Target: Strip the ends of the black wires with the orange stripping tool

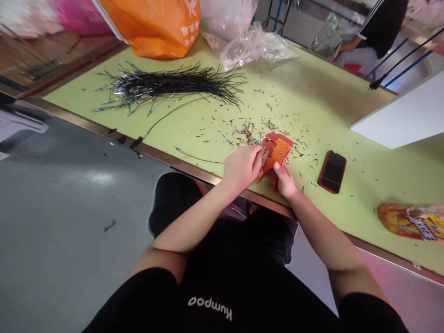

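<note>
My right hand [285,180] is closed round the handles of an orange-red wire stripper tool [276,150] held over the green table [312,97] near its front edge. My left hand [243,165] sits just left of the tool with its fingers pinched at the tool's jaw; whatever it holds is too small to make out. A single black wire [197,157] lies on the table left of my left hand. A big bundle of black wires with blue tips [166,85] lies further back on the left.
Small wire scraps [274,125] litter the table around the tool. A dark phone in a red case [332,171] lies right of my hands. A snack bag [412,221] is at far right, an orange bag [156,25] and clear plastic bags [249,44] at the back. Another person [374,27] sits beyond.
</note>
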The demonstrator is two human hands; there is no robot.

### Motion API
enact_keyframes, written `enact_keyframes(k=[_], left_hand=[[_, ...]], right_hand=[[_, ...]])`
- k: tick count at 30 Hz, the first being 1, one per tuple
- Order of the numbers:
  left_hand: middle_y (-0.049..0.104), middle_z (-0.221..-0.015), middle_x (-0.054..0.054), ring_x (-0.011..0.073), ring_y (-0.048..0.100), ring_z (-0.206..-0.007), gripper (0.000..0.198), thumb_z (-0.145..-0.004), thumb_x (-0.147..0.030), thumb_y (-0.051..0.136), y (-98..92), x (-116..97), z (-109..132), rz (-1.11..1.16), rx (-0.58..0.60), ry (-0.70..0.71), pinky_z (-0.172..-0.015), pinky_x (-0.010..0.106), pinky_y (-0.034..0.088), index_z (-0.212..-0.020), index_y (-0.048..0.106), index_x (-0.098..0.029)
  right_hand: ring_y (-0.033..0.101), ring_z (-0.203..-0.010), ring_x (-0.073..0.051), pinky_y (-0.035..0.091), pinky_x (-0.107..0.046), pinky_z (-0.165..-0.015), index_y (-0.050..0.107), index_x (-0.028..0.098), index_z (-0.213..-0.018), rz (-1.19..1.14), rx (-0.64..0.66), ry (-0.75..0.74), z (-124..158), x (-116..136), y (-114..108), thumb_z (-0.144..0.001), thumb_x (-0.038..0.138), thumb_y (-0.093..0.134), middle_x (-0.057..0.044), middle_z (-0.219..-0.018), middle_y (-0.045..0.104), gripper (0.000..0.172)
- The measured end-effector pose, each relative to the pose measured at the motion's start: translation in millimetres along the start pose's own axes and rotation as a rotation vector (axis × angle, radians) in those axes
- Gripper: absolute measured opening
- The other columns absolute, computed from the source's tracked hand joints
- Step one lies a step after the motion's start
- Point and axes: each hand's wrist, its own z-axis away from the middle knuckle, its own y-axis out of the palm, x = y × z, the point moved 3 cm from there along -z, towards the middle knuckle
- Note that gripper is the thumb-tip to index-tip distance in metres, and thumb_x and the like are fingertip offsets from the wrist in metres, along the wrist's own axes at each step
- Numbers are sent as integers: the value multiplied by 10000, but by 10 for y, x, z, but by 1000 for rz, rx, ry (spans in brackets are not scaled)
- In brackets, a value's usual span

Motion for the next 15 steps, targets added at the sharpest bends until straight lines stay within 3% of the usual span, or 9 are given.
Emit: enact_keyframes(k=[7, 15], left_hand=[[827, -973, 67, 188, 778, -868, 231, -1075, -272, 527, -53, -165, 19, 67, 49, 16, -754, 289, 571, -1127, 740, -200], [842, -992, 59, 206, 788, -871, 218, -1068, -251, 548, -24, -167, 84, 14, 29, 76, -743, 310, 568, -1117, 757, -214]], right_hand=[[743, -1118, -354, 662, -503, -879, 691, 269, -1034, -41, -116, 14, -9, -129, -106, -746, 876, 754, -95, -1101, 790, 675], [745, -1150, -374, 681, -497, -822, 673, 271, -1097, -61, -130, -8, -23, -155, -104, -776, 875, 723, -96, -1031, 778, 686]])
